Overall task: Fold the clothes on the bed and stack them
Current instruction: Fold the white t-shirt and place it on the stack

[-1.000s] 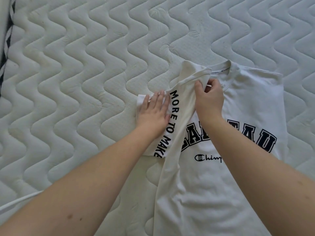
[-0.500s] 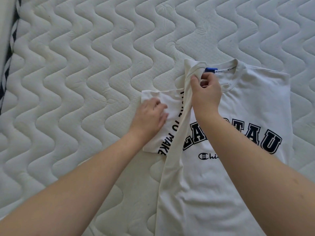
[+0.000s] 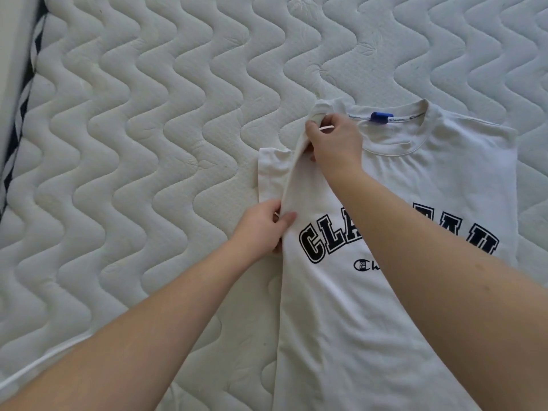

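Note:
A white T-shirt (image 3: 370,315) with dark block letters lies face up on the bed, collar and blue neck tag (image 3: 381,116) at the far side. Its left side is raised into a narrow ridge. My right hand (image 3: 333,143) pinches the top of that ridge at the shoulder, beside the collar. My left hand (image 3: 264,229) pinches the same ridge lower down, just left of the printed letters. The left sleeve (image 3: 271,170) lies flat on the mattress beyond my left hand. My right forearm covers the middle letters of the print.
The quilted white mattress (image 3: 133,161) stretches to the left and far side of the shirt. A dark striped border (image 3: 26,93) runs along the bed's far left edge. A white seam (image 3: 44,360) marks the near left edge.
My left hand left the flat sleeve, slid toward me and now pinches the shirt's side fold. The lettered sleeve print has gone out of sight. The right hand kept its grip at the shoulder.

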